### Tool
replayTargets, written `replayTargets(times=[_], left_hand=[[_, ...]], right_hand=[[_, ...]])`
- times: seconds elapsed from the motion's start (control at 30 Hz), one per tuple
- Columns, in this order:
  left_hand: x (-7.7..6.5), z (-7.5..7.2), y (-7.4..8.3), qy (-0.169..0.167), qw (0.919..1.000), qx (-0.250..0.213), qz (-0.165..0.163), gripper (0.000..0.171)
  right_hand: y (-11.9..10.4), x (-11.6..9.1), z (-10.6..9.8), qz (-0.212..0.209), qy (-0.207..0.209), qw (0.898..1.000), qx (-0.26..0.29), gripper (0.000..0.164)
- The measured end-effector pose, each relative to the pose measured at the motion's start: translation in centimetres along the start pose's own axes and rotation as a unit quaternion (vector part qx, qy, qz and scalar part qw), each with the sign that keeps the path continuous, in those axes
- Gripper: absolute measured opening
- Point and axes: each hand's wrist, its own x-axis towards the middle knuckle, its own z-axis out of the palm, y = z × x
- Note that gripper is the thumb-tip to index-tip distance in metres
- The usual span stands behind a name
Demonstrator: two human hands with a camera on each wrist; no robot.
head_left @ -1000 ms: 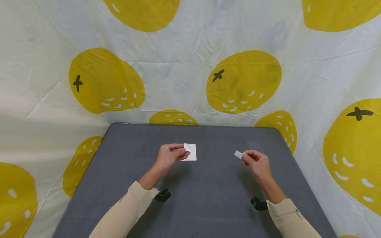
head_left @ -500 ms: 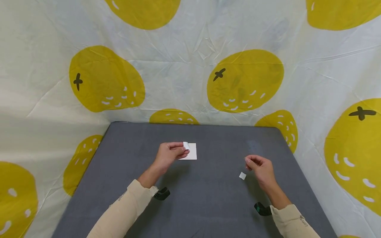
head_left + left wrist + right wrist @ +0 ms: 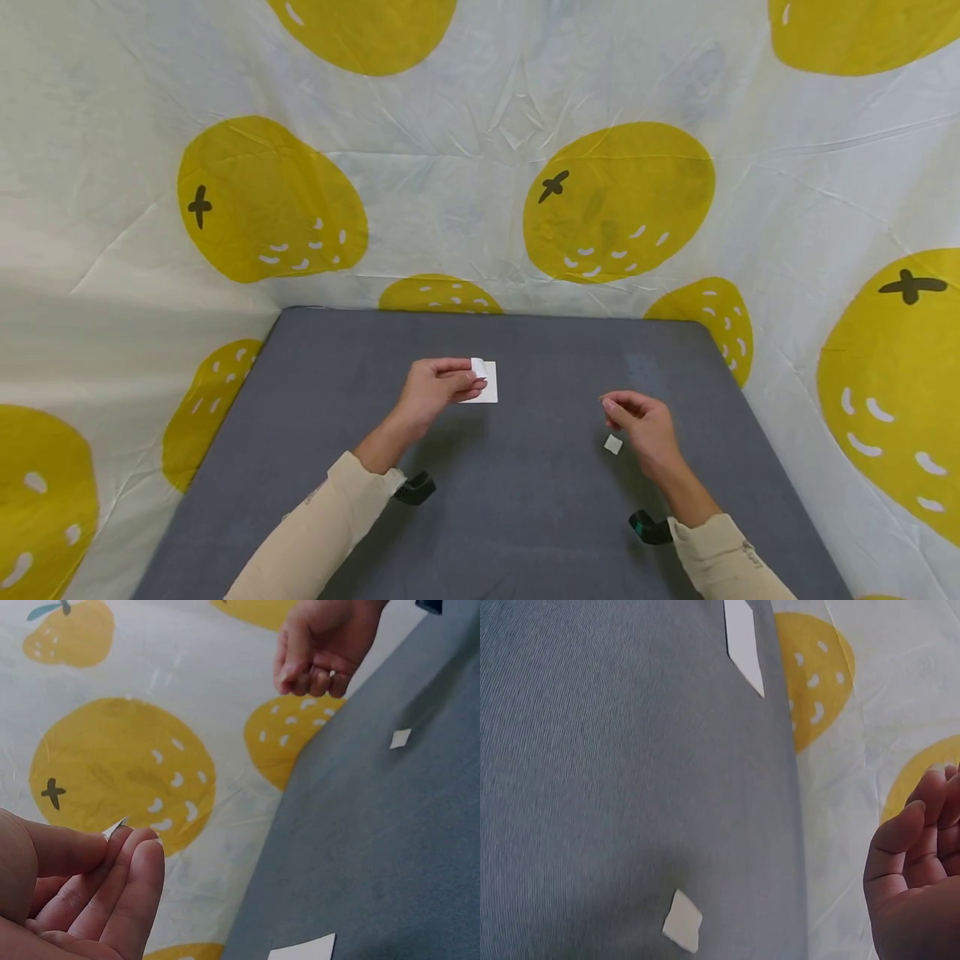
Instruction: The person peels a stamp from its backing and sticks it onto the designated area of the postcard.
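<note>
Out over the far middle of the table, my left hand (image 3: 435,387) pinches a small white piece of paper (image 3: 478,367) between thumb and fingers. Only a thin pointed corner of that piece shows in the left wrist view. Below and behind this hand lies a larger white square sheet (image 3: 489,385), partly covered by the fingers. To the right, my right hand (image 3: 643,421) hovers above the table with loosely bent fingers and nothing visible between them. A small white paper scrap (image 3: 612,444) lies on the table just below it, also plain in the right wrist view (image 3: 682,922).
The dark grey table (image 3: 525,500) has its far edge against a hanging white cloth (image 3: 442,208) printed with yellow fruit. The same cloth hangs along both sides. A dark wrist device (image 3: 416,488) sits under the left cuff, another device (image 3: 649,528) under the right.
The right hand let go of the small paper scrap, which dropped to the table, and the hand then shifted slightly left. The left hand keeps its pinch, nearly still.
</note>
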Motion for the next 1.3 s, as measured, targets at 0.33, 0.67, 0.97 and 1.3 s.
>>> replayTargets(times=[0.33, 0.67, 0.97, 1.3], left_hand=[[-0.1, 0.5, -0.3, -0.020, 0.9997, 0.012, 0.011, 0.034], [-0.2, 1.3, -0.3, -0.033, 0.9994, 0.010, 0.009, 0.031], [-0.3, 2.4, -0.5, -0.055, 0.9983, 0.015, 0.014, 0.030], [-0.6, 3.1, -0.4, -0.067, 0.9972, 0.025, 0.023, 0.030]], right_hand=[[-0.8, -0.1, 2.5, 0.021, -0.035, 0.999, -0.011, 0.028], [-2.0, 0.2, 4.9, 0.010, -0.077, 0.997, 0.001, 0.027], [-4.5, 0.8, 8.2, -0.019, -0.106, 0.994, 0.016, 0.025], [-5.9, 1.3, 10.0, -0.013, -0.130, 0.989, 0.066, 0.028]])
